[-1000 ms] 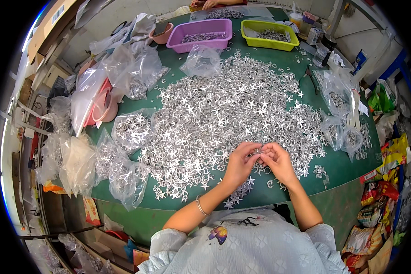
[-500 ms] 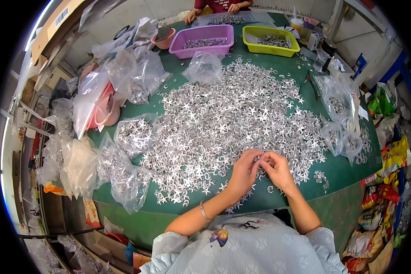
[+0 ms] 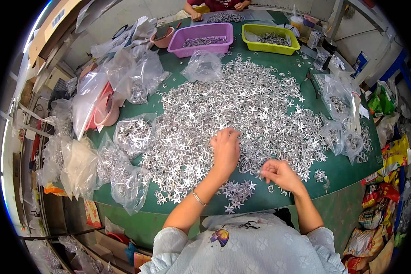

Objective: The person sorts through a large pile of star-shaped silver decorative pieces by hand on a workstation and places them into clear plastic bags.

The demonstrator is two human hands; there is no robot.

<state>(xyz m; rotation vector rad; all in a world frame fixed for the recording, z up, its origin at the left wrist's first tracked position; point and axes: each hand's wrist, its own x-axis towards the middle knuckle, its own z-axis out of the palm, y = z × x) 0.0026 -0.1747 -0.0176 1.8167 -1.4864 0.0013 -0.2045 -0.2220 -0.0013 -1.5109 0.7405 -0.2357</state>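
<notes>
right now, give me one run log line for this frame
left hand on pile of silver star pieces | right hand pinching small piece near table edge | purple tray far side

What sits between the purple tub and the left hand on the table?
In the head view, between the purple tub and the left hand lie a crumpled clear plastic bag and the spread of silver star pieces.

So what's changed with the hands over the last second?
The left hand left the right and reached forward into the pile of silver stars. The right hand stayed near the table edge, pinching something small. Pile, bags and trays unchanged.
</notes>
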